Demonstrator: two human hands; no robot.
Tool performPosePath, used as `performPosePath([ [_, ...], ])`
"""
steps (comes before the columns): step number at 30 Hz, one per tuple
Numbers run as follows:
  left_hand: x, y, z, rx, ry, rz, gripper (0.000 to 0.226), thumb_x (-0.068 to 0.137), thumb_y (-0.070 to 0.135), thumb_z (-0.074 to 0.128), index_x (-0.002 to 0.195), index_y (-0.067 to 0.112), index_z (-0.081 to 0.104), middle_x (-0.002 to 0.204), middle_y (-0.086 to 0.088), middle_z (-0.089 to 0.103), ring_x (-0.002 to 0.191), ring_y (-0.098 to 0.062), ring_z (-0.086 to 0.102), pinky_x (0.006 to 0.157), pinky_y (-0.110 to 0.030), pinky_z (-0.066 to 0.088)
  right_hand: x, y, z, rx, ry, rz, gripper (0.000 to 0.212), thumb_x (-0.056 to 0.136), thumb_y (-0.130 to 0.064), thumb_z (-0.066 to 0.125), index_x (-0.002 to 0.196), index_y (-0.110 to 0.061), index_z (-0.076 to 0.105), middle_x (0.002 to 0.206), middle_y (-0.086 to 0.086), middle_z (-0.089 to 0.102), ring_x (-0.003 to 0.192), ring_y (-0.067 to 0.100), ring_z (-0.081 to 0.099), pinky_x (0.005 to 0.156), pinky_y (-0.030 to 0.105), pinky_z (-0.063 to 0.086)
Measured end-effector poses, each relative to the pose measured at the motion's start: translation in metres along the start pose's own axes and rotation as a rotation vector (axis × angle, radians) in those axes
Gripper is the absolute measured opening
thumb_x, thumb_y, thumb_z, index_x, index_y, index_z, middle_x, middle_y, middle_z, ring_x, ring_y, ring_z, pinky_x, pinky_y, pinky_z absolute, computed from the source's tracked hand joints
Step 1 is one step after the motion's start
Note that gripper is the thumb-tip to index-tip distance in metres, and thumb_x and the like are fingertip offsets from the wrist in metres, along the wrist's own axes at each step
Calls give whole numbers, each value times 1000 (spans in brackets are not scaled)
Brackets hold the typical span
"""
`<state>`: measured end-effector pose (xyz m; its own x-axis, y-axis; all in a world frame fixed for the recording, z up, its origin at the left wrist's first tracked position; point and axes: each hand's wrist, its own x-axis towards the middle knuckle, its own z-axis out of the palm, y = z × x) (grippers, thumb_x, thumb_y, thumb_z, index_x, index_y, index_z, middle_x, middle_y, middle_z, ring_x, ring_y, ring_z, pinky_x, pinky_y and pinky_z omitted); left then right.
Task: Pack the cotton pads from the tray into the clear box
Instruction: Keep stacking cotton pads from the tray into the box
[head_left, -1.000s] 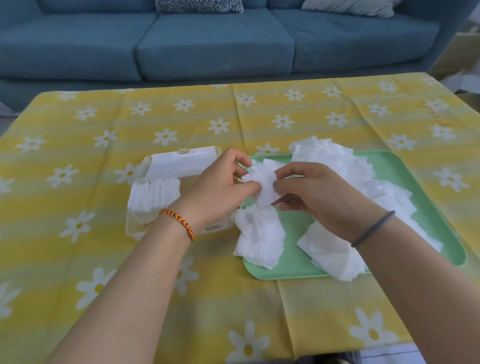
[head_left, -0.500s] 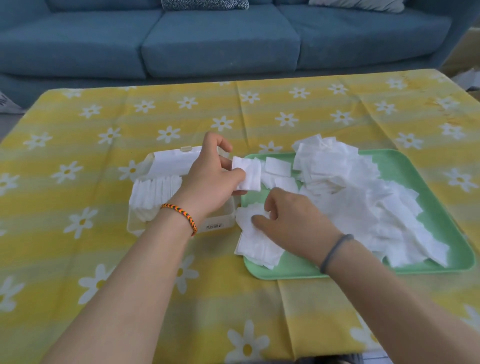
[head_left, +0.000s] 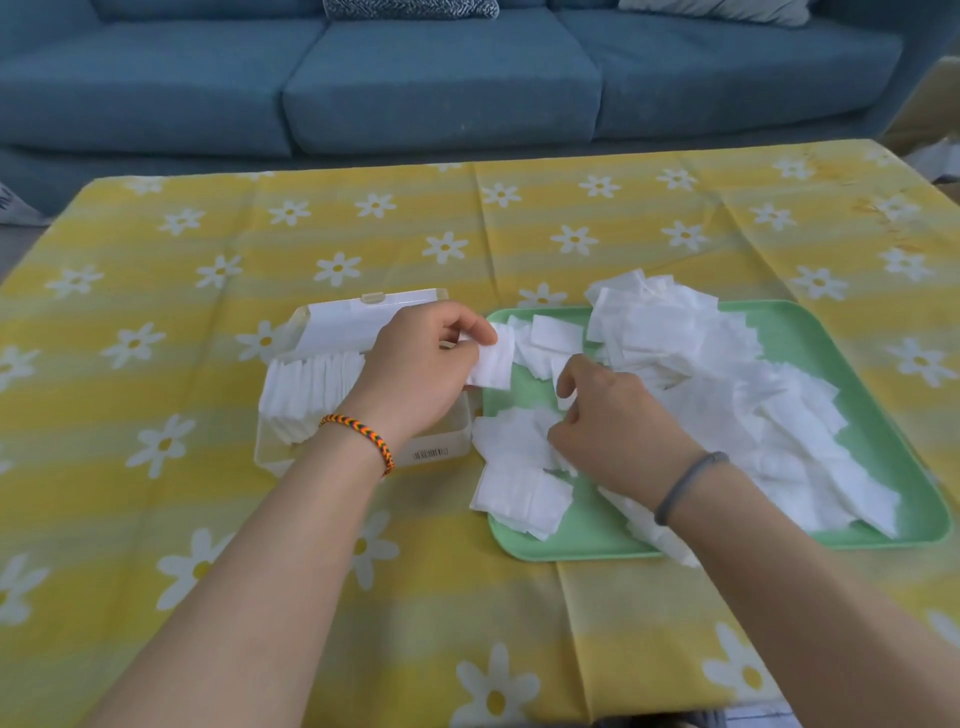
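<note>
Held cotton pad (head_left: 491, 361), pinched upright in left hand (head_left: 415, 374), hung at clear box's (head_left: 441, 447) tray-side end, nearest its open gap; right hand (head_left: 613, 431), fingers curled onto loose pads (head_left: 727, 395) on green tray (head_left: 878, 415), farther from the box.

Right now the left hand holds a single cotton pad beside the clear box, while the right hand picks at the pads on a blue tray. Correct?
Not quite: the tray is green, not blue, as the head view shows. The rest stands: the left hand holds one cotton pad beside the clear box, and the right hand picks at the pads on the tray.
</note>
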<state>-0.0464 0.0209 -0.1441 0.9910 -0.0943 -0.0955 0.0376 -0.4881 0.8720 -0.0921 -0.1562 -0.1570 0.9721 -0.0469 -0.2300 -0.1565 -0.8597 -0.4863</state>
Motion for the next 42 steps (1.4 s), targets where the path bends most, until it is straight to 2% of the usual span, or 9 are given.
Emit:
performPosePath([
  [6, -2, 4, 0, 41, 33, -6, 19, 96, 17, 58, 93, 26, 75, 105, 14, 70, 101, -7, 63, 79, -24, 48, 4, 2, -35, 863, -92, 261, 19, 85, 3, 61, 103, -2, 62, 74, 11, 63, 61, 19, 61, 61, 30, 58],
  [12, -5, 17, 9, -179, -117, -194, 42, 74, 51, 56, 90, 18, 77, 98, -8, 75, 99, -29, 71, 96, -49, 56, 2, -8, -43, 1413, -222, 182, 35, 91, 1, 55, 125, 8, 57, 101, 22, 65, 80, 22, 63, 66, 27, 57],
  [15, -6, 18, 16, -228, -151, -163, 36, 75, 43, 59, 80, 9, 70, 83, -8, 72, 84, -28, 70, 94, -51, 58, 2, -15, -37, 1441, -268, 138, 40, 91, 1, 53, 129, 13, 52, 122, 32, 62, 100, 30, 65, 79, 33, 60],
  [17, -4, 14, 16, -146, -84, -78, 36, 72, 39, 61, 74, 4, 55, 73, -6, 50, 72, -19, 53, 84, -45, 55, 2, -16, -37, 1410, -262, 136, 34, 94, -3, 52, 125, 11, 58, 119, 25, 67, 104, 32, 69, 89, 40, 59],
  [19, -4, 12, 15, -88, -54, -47, 33, 72, 37, 60, 78, 5, 58, 73, -3, 48, 72, -17, 50, 79, -48, 57, 0, -18, -37, 1360, -259, 146, 29, 97, -14, 55, 118, 3, 65, 110, 18, 72, 97, 31, 71, 93, 45, 57],
  [23, -9, 15, 13, -53, -77, -41, 30, 74, 39, 59, 87, 14, 70, 80, -12, 65, 80, -31, 64, 86, -55, 56, -3, -23, -34, 1190, -176, 136, 26, 93, -12, 65, 115, 2, 62, 100, 17, 71, 83, 25, 73, 78, 35, 61],
  [30, -7, 17, 13, -253, -77, -197, 37, 70, 43, 58, 89, 14, 73, 105, -16, 73, 101, -32, 72, 91, -51, 59, 3, -22, -25, 1107, 65, 225, 18, 88, 0, 66, 105, 0, 63, 87, 13, 64, 64, 18, 65, 60, 26, 55],
  [38, -4, 13, 14, -171, -63, -109, 25, 69, 31, 61, 90, 17, 66, 65, -1, 56, 78, -23, 63, 93, -56, 56, 6, -24, -20, 1012, 100, 175, 10, 87, -1, 67, 96, -5, 64, 81, 12, 63, 69, 23, 66, 74, 37, 62],
  [42, -4, 9, 13, -151, -16, -93, 23, 73, 28, 60, 95, 23, 60, 65, 5, 65, 81, -28, 68, 92, -56, 56, 9, -22, -18, 999, 115, 172, 5, 88, -4, 65, 93, -5, 64, 80, 13, 67, 65, 21, 66, 69, 33, 62],
])
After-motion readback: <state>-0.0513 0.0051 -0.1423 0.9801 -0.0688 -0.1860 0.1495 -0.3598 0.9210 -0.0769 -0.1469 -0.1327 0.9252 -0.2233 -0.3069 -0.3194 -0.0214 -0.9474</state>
